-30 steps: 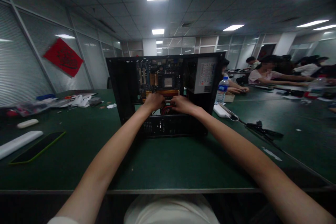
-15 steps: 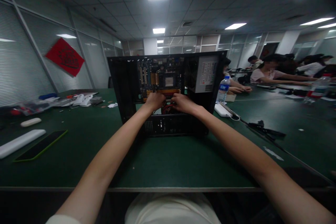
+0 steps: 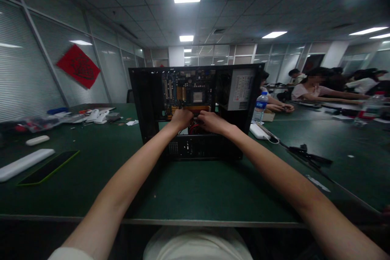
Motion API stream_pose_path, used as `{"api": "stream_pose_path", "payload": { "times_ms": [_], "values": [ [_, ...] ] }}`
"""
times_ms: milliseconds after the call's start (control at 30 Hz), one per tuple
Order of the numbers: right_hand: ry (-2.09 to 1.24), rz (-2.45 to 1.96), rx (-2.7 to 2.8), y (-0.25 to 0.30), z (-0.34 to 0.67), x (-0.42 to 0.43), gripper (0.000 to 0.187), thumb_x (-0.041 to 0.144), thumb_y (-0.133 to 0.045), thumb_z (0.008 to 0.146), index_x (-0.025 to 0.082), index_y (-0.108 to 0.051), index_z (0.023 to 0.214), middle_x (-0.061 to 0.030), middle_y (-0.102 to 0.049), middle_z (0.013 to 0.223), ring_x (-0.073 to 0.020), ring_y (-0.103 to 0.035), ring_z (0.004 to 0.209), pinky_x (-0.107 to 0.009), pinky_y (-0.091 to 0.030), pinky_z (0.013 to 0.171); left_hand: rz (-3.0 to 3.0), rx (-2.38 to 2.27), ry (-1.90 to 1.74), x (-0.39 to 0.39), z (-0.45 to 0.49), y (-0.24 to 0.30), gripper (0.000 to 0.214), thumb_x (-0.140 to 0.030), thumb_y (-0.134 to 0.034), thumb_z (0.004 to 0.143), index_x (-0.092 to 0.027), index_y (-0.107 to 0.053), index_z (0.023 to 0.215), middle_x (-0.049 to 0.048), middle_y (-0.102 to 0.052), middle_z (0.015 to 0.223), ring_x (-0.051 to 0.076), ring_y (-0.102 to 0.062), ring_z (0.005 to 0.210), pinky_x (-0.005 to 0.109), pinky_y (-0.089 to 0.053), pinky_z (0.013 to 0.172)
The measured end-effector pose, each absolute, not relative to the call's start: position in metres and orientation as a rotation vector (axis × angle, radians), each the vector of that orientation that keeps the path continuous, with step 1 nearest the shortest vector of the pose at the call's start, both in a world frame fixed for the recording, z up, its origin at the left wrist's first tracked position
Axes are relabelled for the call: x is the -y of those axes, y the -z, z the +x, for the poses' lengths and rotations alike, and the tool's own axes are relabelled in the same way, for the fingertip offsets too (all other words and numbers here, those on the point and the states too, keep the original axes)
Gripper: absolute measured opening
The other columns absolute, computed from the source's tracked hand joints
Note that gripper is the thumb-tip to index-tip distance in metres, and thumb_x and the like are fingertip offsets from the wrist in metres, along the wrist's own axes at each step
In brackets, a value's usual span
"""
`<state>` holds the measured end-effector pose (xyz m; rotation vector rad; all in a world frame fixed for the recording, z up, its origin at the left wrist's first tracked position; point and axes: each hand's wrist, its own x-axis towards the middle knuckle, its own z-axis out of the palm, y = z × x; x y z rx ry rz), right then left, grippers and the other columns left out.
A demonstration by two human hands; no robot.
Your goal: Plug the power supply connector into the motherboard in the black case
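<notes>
A black computer case [image 3: 149, 105] stands on the green table with its open side facing me. Inside it sit a motherboard [image 3: 187, 85] and, at the upper right, a grey power supply [image 3: 241, 89]. My left hand [image 3: 182, 119] reaches into the case at the motherboard's lower edge, fingers curled. Close beside it, my right hand [image 3: 211, 122] has bent fingers at a bundle of red and dark cables [image 3: 195, 129]. The fingertips of both hands are partly hidden, and what the left fingers pinch does not show.
At the left lie a white bar [image 3: 27, 164], a green-edged dark slab [image 3: 50, 167] and assorted parts. A water bottle [image 3: 260, 107], a white power bank [image 3: 259, 131] and black cables [image 3: 309, 155] lie to the right. Several people sit at the far right tables.
My view has shifted slightly, so the whole scene sits a little lower and to the right. Both hands stay inside the case, with only small finger movement.
</notes>
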<state>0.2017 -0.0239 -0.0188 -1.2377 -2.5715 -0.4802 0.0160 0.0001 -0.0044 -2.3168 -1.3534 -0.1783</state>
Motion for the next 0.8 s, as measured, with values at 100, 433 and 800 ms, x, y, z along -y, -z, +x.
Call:
{"api": "stream_pose_path", "payload": {
  "times_ms": [100, 433, 800],
  "values": [
    [0.564, -1.221, 2.625, 0.019, 0.201, 0.017, 0.023, 0.02, -0.055, 0.104, 0.012, -0.07, 0.119, -0.0145, -0.064, 0.121, -0.0239, -0.068, 0.103, -0.029, -0.046, 0.081, -2.309, 1.351, 0.188, 0.0, 0.016, 0.005, 0.036, -0.025, -0.052, 0.098, -0.012, -0.081, 0.114, 0.0233, -0.077, 0.112, 0.037, -0.072, 0.11, 0.044, -0.056, 0.09],
    [0.772, -1.225, 2.657, 0.02, 0.2, -0.013, 0.031, 0.011, -0.04, 0.106, 0.006, -0.063, 0.126, -0.0205, -0.066, 0.122, -0.0294, -0.069, 0.11, -0.035, -0.051, 0.087, -2.31, 1.34, 0.214, -0.002, 0.016, 0.006, 0.034, -0.027, -0.053, 0.099, -0.012, -0.08, 0.115, 0.0233, -0.076, 0.116, 0.038, -0.072, 0.114, 0.044, -0.055, 0.092],
    [0.683, -1.347, 2.634, 0.02, 0.196, -0.005, 0.032, 0.019, -0.041, 0.108, 0.007, -0.068, 0.119, -0.0229, -0.073, 0.116, -0.0348, -0.074, 0.106, -0.039, -0.056, 0.082, -2.367, 1.352, 0.187, -0.001, 0.015, 0.003, 0.036, -0.024, -0.052, 0.099, -0.011, -0.08, 0.117, 0.0247, -0.076, 0.116, 0.039, -0.072, 0.111, 0.047, -0.055, 0.092]
  ]
}}
